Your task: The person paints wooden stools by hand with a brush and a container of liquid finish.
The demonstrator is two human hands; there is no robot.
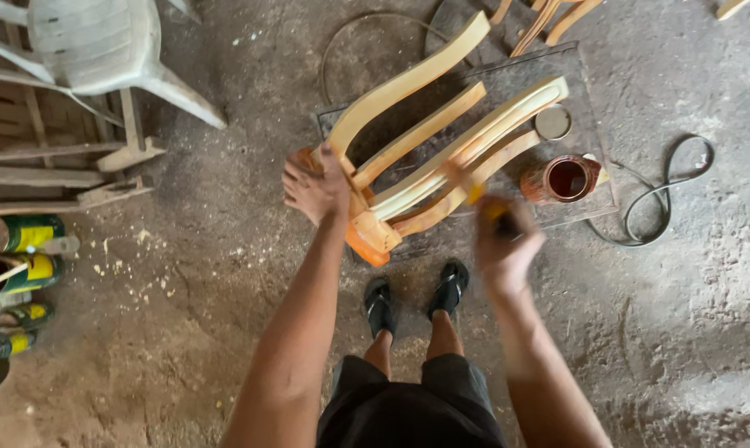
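Taking the wooden chair frame as the landmark: far to its left, at the picture's edge, several green-and-yellow cans lie and stand on the dirt floor, one with a stick poking from it; what they contain is hidden. Above them sit weathered wooden slats and a white plastic chair.

The left hand wraps over the near end of the frame's top rail, its grip pressed around the wood. The frame itself is tipped on its side on a dark mat, its curved pale slats running up and to the right, with an orange-tinted joint at the lower corner just ahead of two feet in black sandals.

The right hand is at the frame's lower right edge, its grip pinching a yellow-handled brush, blurred, so the bristles seem to touch a slat.

Right of the frame, on the mat, stands an open rusty-brown tin holding dark reddish liquid. Its round lid lies just behind it. Further right a black cable loops over the floor. More curved wooden parts lie beyond the frame.
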